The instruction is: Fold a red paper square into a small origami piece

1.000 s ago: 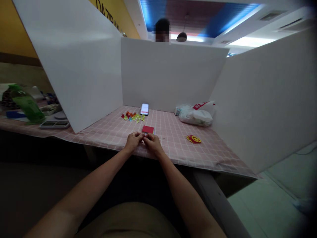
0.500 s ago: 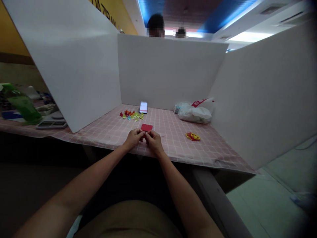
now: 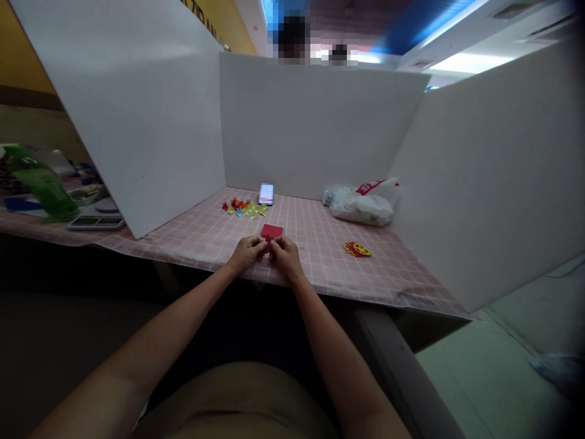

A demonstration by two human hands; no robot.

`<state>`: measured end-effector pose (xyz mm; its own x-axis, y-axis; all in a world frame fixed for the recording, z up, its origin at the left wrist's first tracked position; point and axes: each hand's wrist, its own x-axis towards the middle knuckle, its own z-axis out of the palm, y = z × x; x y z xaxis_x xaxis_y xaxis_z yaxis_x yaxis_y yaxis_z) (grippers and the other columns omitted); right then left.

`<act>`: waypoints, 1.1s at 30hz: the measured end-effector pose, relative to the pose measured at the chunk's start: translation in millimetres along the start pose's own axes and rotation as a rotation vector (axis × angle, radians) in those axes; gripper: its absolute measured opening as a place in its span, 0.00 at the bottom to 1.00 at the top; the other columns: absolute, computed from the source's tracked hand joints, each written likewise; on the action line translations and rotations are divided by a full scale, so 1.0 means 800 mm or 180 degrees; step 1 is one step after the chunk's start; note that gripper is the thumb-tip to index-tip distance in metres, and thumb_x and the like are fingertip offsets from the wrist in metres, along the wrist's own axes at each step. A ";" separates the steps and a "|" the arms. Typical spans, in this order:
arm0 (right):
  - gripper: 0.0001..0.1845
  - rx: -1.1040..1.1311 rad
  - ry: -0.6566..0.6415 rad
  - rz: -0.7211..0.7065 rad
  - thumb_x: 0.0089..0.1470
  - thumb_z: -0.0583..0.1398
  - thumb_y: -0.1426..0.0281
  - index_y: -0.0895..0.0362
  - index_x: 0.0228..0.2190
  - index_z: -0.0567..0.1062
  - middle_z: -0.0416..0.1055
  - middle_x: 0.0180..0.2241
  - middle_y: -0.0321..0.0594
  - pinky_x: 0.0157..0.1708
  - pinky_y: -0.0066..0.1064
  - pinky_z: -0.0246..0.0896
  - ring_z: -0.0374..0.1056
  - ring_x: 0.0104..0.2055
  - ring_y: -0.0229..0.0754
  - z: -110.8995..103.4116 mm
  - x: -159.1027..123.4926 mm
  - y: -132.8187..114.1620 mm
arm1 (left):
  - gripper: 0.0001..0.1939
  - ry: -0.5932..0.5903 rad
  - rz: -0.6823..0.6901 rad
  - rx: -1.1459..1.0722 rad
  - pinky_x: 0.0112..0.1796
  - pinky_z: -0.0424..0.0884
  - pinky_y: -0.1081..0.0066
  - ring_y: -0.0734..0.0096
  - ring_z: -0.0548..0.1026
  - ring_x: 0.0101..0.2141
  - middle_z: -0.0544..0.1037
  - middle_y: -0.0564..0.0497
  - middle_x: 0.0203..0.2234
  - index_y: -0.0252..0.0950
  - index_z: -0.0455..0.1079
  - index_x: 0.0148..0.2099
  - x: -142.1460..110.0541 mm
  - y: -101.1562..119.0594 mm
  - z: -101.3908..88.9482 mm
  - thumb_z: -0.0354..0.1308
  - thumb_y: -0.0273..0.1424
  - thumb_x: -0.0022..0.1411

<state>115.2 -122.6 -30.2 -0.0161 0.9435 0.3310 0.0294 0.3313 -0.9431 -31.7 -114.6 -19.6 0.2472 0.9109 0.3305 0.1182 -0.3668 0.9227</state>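
Between my two hands is a small piece of folded red paper [image 3: 268,244], its exact shape too small to make out. My left hand [image 3: 248,253] pinches it from the left, and my right hand [image 3: 286,255] pinches it from the right. Just beyond my fingertips a flat red square of paper [image 3: 273,230] lies on the table. Farther back and left sits a cluster of small folded paper pieces [image 3: 244,208] in red, orange, yellow and blue. A phone [image 3: 266,194] with a lit screen stands behind them.
Red and yellow cut-out shapes [image 3: 357,249] lie to the right on the checked tablecloth [image 3: 315,268]. White plastic bags [image 3: 361,206] rest at the back right. White panels [image 3: 315,128] enclose three sides. Outside the left panel are a kitchen scale [image 3: 97,221] and a green bottle [image 3: 43,189].
The folded red paper now shows more clearly between my fingertips, which have parted slightly. Both hands stay in nearly the same place. The view has shifted a little.
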 end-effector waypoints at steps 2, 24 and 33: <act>0.12 0.0031 -0.0031 0.0011 0.49 0.60 0.59 0.54 0.26 0.70 0.67 0.20 0.31 0.24 0.28 0.60 0.63 0.22 0.36 0.000 0.001 -0.001 | 0.12 -0.0102 0.0043 0.0041 0.27 0.63 0.73 0.73 0.67 0.22 0.72 0.53 0.20 0.35 0.71 0.27 0.000 -0.001 -0.002 0.61 0.39 0.55; 0.16 0.0899 -0.0283 0.0269 0.48 0.65 0.56 0.56 0.28 0.72 0.69 0.23 0.32 0.23 0.27 0.63 0.65 0.21 0.34 -0.003 -0.005 -0.007 | 0.14 -0.0215 -0.0307 -0.0917 0.27 0.64 0.74 0.77 0.68 0.22 0.71 0.55 0.22 0.35 0.68 0.32 0.002 -0.018 -0.007 0.63 0.41 0.56; 0.15 0.1074 -0.0478 0.0235 0.49 0.65 0.57 0.56 0.27 0.73 0.70 0.23 0.32 0.24 0.26 0.62 0.65 0.21 0.33 -0.003 -0.004 -0.005 | 0.16 -0.0199 -0.0358 -0.1137 0.28 0.66 0.75 0.77 0.70 0.23 0.73 0.54 0.22 0.34 0.70 0.32 0.003 -0.017 -0.007 0.67 0.41 0.53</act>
<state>117.5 -126.9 -27.4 -0.1733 0.9452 0.2766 -0.2947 0.2182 -0.9303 -37.9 -106.1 -30.2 0.3112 0.9244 0.2206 -0.1922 -0.1661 0.9672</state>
